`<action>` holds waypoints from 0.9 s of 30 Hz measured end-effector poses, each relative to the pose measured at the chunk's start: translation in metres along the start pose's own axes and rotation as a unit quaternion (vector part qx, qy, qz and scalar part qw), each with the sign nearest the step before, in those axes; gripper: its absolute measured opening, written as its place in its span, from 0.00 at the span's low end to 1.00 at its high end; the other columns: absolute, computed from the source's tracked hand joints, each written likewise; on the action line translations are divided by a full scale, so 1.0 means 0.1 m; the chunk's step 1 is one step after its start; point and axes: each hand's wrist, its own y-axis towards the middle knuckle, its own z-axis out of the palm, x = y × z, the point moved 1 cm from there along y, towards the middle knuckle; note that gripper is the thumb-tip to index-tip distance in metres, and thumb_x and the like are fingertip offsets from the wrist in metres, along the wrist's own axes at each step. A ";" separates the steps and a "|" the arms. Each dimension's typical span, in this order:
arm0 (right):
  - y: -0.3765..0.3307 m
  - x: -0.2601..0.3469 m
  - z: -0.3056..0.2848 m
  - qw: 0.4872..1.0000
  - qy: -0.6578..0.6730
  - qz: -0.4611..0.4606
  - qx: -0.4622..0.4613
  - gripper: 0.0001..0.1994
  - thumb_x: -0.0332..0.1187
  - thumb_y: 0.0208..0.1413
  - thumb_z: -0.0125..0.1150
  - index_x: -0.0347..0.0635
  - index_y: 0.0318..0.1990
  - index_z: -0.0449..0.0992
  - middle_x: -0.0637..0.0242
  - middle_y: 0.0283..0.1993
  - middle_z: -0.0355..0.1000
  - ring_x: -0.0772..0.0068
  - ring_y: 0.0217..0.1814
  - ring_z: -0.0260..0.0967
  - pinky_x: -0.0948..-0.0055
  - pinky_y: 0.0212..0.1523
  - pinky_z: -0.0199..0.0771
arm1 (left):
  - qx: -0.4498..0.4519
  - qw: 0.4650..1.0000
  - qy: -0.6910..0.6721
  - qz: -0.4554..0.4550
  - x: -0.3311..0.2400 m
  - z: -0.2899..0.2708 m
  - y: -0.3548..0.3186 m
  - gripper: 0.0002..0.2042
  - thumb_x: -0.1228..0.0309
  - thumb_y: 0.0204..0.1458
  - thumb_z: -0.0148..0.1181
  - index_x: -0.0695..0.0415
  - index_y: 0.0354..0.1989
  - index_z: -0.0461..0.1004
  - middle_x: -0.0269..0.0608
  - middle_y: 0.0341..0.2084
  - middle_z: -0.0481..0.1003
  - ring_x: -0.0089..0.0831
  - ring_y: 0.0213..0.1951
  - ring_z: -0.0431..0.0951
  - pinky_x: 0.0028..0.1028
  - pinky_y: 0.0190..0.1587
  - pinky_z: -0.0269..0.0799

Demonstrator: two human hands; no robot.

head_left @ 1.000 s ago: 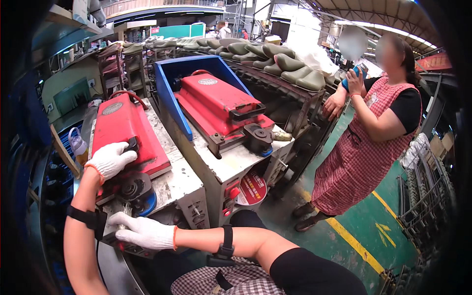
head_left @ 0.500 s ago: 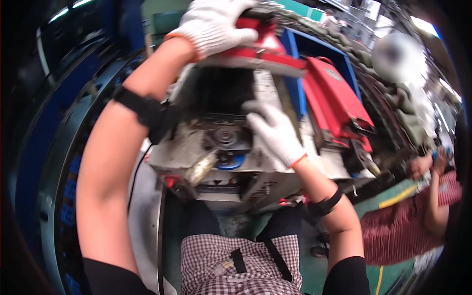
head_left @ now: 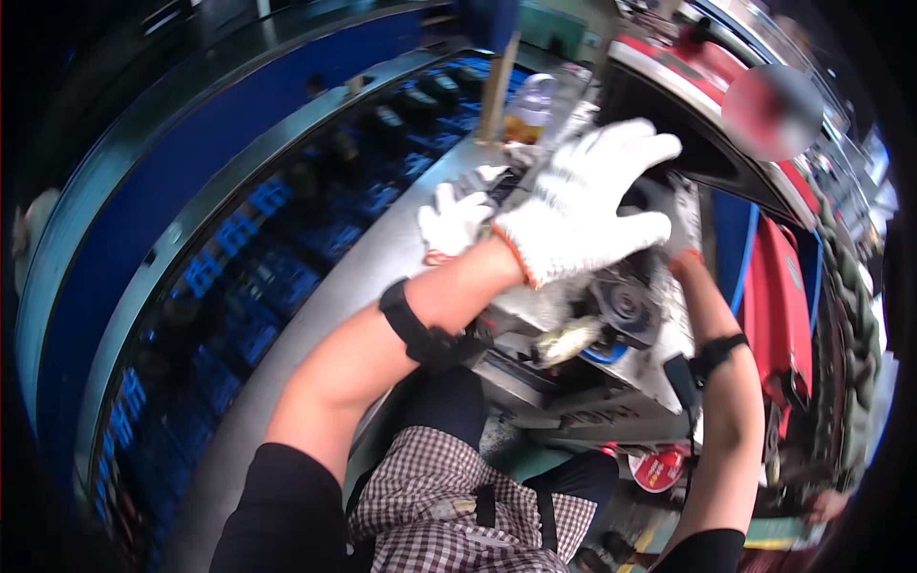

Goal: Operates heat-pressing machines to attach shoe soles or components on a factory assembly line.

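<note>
My left hand (head_left: 597,205), in a white knitted glove with an orange cuff, is held over the machine with its fingers spread and nothing in them. My right hand (head_left: 669,215), also gloved, reaches in beside the machine's dark opening; its fingers are mostly hidden behind my left hand and in shade. Above both hands rises the machine's red cover (head_left: 635,48), its dark underside (head_left: 726,158) toward me. Below them are a round metal part (head_left: 626,304), a pale wrapped piece (head_left: 565,342) and a blue curved part (head_left: 607,354).
On the grey metal ledge (head_left: 325,306) lies a loose white glove (head_left: 452,224). Behind it stands a clear bottle (head_left: 530,110) with amber contents. A rack (head_left: 315,181) with blue parts runs along the left. At right is another red cover (head_left: 778,306) by a blue bin (head_left: 735,267); another person's hand (head_left: 826,506) shows lower right.
The view has swung left, so the machine sits further right. My left hand has come off the red cover and moved toward me; my right hand has gone deeper, behind it.
</note>
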 end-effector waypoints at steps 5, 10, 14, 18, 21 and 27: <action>-0.60 0.43 -0.58 0.755 0.598 0.262 -0.058 0.26 0.43 0.63 0.62 0.47 0.67 0.70 0.64 0.55 0.78 0.68 0.47 0.81 0.64 0.45 0.86 | -0.028 0.849 -0.420 -0.321 0.19 -0.25 -0.78 0.34 0.61 0.64 0.63 0.61 0.75 0.58 0.52 0.63 0.73 0.40 0.65 0.74 0.37 0.66 0.69; -1.00 1.37 -0.49 0.757 0.650 0.072 -0.013 0.34 0.46 0.65 0.58 0.40 0.74 0.61 0.53 0.73 0.66 0.57 0.73 0.67 0.59 0.69 0.72 | -0.072 0.572 -0.694 -0.432 -0.08 -0.11 -0.86 0.29 0.53 0.67 0.58 0.57 0.70 0.62 0.46 0.60 0.73 0.39 0.59 0.76 0.39 0.61 0.74; -1.07 2.13 -0.22 0.824 0.565 -0.001 0.040 0.39 0.52 0.68 0.54 0.35 0.78 0.55 0.53 0.79 0.56 0.60 0.81 0.54 0.61 0.80 0.50 | -0.214 0.502 -0.743 -0.387 -0.26 -0.15 -1.10 0.27 0.50 0.62 0.65 0.49 0.64 0.69 0.38 0.54 0.77 0.33 0.54 0.78 0.41 0.61 0.77; -1.28 2.29 -0.36 0.905 0.416 -0.018 0.092 0.44 0.40 0.57 0.57 0.32 0.80 0.49 0.47 0.81 0.51 0.53 0.84 0.49 0.57 0.80 0.46 | -0.299 0.492 -0.740 -0.347 -0.05 -0.66 -1.62 0.26 0.62 0.58 0.62 0.55 0.64 0.69 0.44 0.55 0.78 0.42 0.56 0.80 0.47 0.62 0.77; -1.52 2.00 -0.53 0.945 0.318 -0.059 -0.052 0.46 0.56 0.66 0.55 0.32 0.79 0.49 0.44 0.79 0.54 0.45 0.82 0.52 0.47 0.79 0.50 | -0.285 0.513 -0.692 -0.420 0.27 -1.27 -2.00 0.24 0.64 0.54 0.64 0.56 0.60 0.72 0.46 0.52 0.80 0.42 0.53 0.82 0.46 0.62 0.78; -1.94 1.49 -0.88 0.941 0.217 0.008 -0.262 0.30 0.43 0.75 0.41 0.29 0.75 0.57 0.44 0.77 0.58 0.48 0.79 0.58 0.48 0.76 0.59 | -0.385 0.732 -0.062 -0.559 1.31 -2.43 -2.58 0.31 0.69 0.45 0.70 0.59 0.61 0.71 0.48 0.51 0.79 0.40 0.54 0.81 0.40 0.55 0.78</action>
